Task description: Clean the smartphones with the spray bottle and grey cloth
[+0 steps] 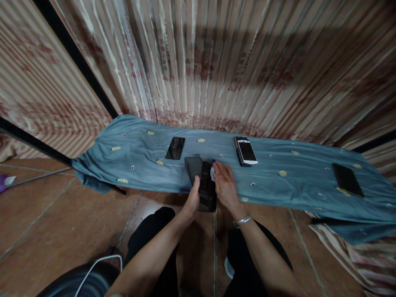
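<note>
My left hand (192, 204) is closed on a black smartphone (207, 192), its thumb along the left edge. The phone is held upright at the front edge of the cloth-covered bench. My right hand (226, 185) pinches a small whitish wipe or cloth (212, 174) against the phone's upper right side. A small blue spot shows just above those fingertips; what it is I cannot tell. Behind the phone, beside my left thumb, lies a dark grey flat thing (192, 167), partly blurred and partly hidden.
A teal patterned cloth (297, 181) covers the long bench. On it lie a dark phone (175, 148) at left, a stack topped by a white phone (247, 152), and a black phone (347, 179) at right. A striped curtain (204, 62) hangs behind; black poles (77, 57) stand left.
</note>
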{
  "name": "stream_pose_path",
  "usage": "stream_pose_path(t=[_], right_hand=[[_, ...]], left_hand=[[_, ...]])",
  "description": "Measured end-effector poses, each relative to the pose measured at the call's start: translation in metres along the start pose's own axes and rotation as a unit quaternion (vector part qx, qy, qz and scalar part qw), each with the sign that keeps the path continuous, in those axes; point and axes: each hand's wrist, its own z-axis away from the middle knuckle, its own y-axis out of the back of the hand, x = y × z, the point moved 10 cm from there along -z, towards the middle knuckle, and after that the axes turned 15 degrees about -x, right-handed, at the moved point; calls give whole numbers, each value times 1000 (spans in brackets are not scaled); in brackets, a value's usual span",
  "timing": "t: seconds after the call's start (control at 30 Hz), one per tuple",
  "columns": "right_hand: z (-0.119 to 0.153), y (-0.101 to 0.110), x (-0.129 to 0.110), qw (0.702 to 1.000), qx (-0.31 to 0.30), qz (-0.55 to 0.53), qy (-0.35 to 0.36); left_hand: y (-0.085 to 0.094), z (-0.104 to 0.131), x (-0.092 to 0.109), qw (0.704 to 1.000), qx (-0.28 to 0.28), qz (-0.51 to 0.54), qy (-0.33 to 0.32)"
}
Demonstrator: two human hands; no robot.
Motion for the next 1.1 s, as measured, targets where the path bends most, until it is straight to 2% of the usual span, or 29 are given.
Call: stream_pose_path(t=[0.2, 0.4, 0.67, 0.83, 0.97, 1.1], right_hand=[[5, -4, 5, 1000, 3, -11, -9], [15, -12, -19, 999, -5, -23, 25], [34, -20, -58, 994, -39, -46, 90], [49, -22, -77, 989, -62, -48, 127], [60, -20, -90, 985, -78, -43, 148], [70, -10, -94, 979, -83, -85, 164]], left_hand=[[-9, 4, 4, 1000, 8, 10, 27], [-1, 4, 8, 998, 43, 23, 48], [12, 3, 22, 999, 45, 9, 26], [21, 3, 35, 997, 70, -13, -5], [32, 0, 41, 995, 90, -10, -32], [30, -4, 48, 997, 67, 5, -48]])
